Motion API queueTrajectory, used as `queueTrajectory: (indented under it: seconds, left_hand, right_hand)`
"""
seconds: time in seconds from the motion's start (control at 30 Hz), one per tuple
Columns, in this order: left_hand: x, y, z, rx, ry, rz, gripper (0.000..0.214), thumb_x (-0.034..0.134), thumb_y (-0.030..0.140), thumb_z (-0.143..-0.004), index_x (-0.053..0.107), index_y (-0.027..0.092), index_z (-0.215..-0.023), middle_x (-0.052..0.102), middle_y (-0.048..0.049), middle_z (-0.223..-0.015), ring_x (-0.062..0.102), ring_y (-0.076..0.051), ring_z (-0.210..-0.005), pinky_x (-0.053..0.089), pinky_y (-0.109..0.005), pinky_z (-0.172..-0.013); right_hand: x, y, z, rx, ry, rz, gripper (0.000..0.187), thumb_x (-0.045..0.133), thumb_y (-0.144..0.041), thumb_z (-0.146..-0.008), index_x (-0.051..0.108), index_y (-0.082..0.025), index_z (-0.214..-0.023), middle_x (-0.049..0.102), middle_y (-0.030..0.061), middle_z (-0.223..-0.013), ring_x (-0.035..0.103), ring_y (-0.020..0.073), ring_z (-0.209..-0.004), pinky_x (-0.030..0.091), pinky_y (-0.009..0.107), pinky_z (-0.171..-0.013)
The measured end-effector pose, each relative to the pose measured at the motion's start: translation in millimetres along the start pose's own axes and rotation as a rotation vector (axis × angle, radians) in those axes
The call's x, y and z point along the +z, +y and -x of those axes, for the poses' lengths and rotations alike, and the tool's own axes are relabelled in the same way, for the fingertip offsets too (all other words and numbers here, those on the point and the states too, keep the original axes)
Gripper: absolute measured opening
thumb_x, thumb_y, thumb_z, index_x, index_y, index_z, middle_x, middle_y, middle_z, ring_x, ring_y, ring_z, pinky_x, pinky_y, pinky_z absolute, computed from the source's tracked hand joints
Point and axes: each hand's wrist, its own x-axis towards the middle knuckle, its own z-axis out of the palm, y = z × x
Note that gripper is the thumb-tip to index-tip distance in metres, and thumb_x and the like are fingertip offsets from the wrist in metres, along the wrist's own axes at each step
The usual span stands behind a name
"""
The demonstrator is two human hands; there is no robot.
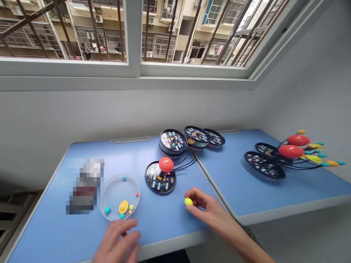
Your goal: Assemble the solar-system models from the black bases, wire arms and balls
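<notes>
Above blue desk [164, 215], right hand [208, 212] pinches yellow ball [188, 201]; left hand [116, 243] half-curled near clear tray [120, 174].

Nothing readable on the worktop, not a word! The black round base [157, 184] shows rows of tiny pale labels around its face, but they're far too small to make out. Behind that base, the stack of black bases [173, 141] carries the same sort of printing, and it's just as unreadable. Off to the right of it, the two black bases [263, 165] show more little labels, still only specks of colour. To its left, the bottle-shaped object [85, 186] is pixelated, so any label on it is lost.
</notes>
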Motion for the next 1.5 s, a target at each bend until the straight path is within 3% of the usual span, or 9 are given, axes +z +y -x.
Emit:
queueTrajectory:
  seconds: [0.17,0.27,0.37,0.53,0.77,0.97,1.27,1.37,1.5]
  left_hand:
    - [61.3,46.8,-30.4,0.001,-0.331,0.175,0.027,0.047,0.012,-0.079,0.065,0.023,-0.095,0.067,-0.0079,-0.097,0.061,-0.019,-0.084,0.054,-0.031,-0.072]
    - [84.1,55.0,-52.3,0.013,-0.451,0.068,0.036,0.046,0.008,-0.078,0.063,0.022,-0.107,0.061,-0.0079,-0.117,0.057,-0.022,-0.101,0.051,-0.038,-0.085]
    - [98.7,51.1,-63.7,0.029,-0.520,-0.117,0.040,0.046,0.009,-0.077,0.060,0.018,-0.113,0.053,-0.0094,-0.129,0.050,-0.029,-0.113,0.045,-0.047,-0.092]
    - [107.0,39.7,-66.4,-0.015,-0.560,-0.325,0.039,0.046,0.009,-0.076,0.060,0.011,-0.113,0.051,-0.0145,-0.130,0.051,-0.033,-0.112,0.042,-0.052,-0.092]
    - [109.1,33.5,-60.6,-0.023,-0.547,-0.278,0.043,0.045,0.009,-0.077,0.055,0.009,-0.119,0.048,-0.0158,-0.132,0.048,-0.032,-0.114,0.041,-0.052,-0.093]
    - [113.0,46.4,-65.2,-0.127,-0.428,0.046,0.040,0.038,0.012,-0.083,0.055,0.015,-0.120,0.053,-0.0129,-0.129,0.051,-0.026,-0.112,0.038,-0.051,-0.097]
    - [123.6,60.8,-91.2,-0.424,-0.720,0.705,0.056,0.042,0.014,-0.080,0.036,0.020,-0.136,0.057,-0.0088,-0.122,0.058,-0.011,-0.069,0.048,-0.022,-0.055]
    - [134.2,58.3,-89.4,-0.423,-0.743,0.715,0.049,0.044,0.016,-0.079,0.048,0.016,-0.128,0.058,-0.0106,-0.119,0.056,-0.011,-0.062,0.047,-0.023,-0.052]
    - [146.6,59.2,-87.8,-0.399,-0.597,0.600,0.028,0.051,0.016,-0.076,0.070,0.013,-0.098,0.069,-0.0081,-0.089,0.060,-0.016,-0.069,0.048,-0.028,-0.067]
  right_hand:
    - [-30.8,28.8,-26.7,0.113,0.185,-0.279,0.042,0.062,-0.033,-0.066,0.050,-0.018,-0.104,0.052,-0.0049,-0.063,0.051,0.0123,-0.054,0.043,0.026,-0.054]
    - [-44.9,29.3,-44.7,0.140,0.093,-0.383,0.072,0.062,-0.029,-0.067,0.031,-0.020,-0.131,0.051,-0.0077,-0.061,0.049,0.0105,-0.049,0.040,0.022,-0.046]
    - [-52.3,26.6,-56.3,0.146,-0.012,-0.452,0.084,0.064,-0.026,-0.066,0.021,-0.022,-0.138,0.052,-0.0085,-0.058,0.049,0.0098,-0.048,0.039,0.020,-0.044]
    - [-50.6,28.6,-55.7,0.131,-0.026,-0.492,0.072,0.065,-0.026,-0.065,0.034,-0.017,-0.129,0.054,-0.0067,-0.059,0.049,0.0097,-0.051,0.041,0.021,-0.046]
    - [-36.7,27.4,-18.7,0.141,0.054,-0.554,0.061,0.067,-0.031,-0.066,0.044,-0.014,-0.119,0.054,-0.0050,-0.063,0.046,0.0089,-0.052,0.040,0.023,-0.049]
    - [-23.4,14.8,17.2,0.184,0.009,-0.602,0.054,0.071,-0.035,-0.064,0.056,-0.016,-0.112,0.056,-0.0015,-0.072,0.048,0.0094,-0.056,0.041,0.024,-0.052]
    - [-22.3,13.1,40.7,0.147,-0.053,-0.682,0.056,0.074,-0.030,-0.065,0.047,-0.025,-0.113,0.061,-0.0030,-0.074,0.050,0.0102,-0.061,0.043,0.023,-0.056]
    - [-26.5,18.0,41.2,0.115,-0.008,-0.717,0.040,0.075,-0.033,-0.065,0.051,-0.023,-0.096,0.062,-0.0025,-0.074,0.051,0.0101,-0.061,0.043,0.024,-0.057]
    - [-29.3,27.7,31.7,0.080,0.073,-0.719,0.026,0.073,-0.035,-0.068,0.055,-0.019,-0.079,0.060,-0.0014,-0.069,0.051,0.0100,-0.060,0.042,0.023,-0.058]
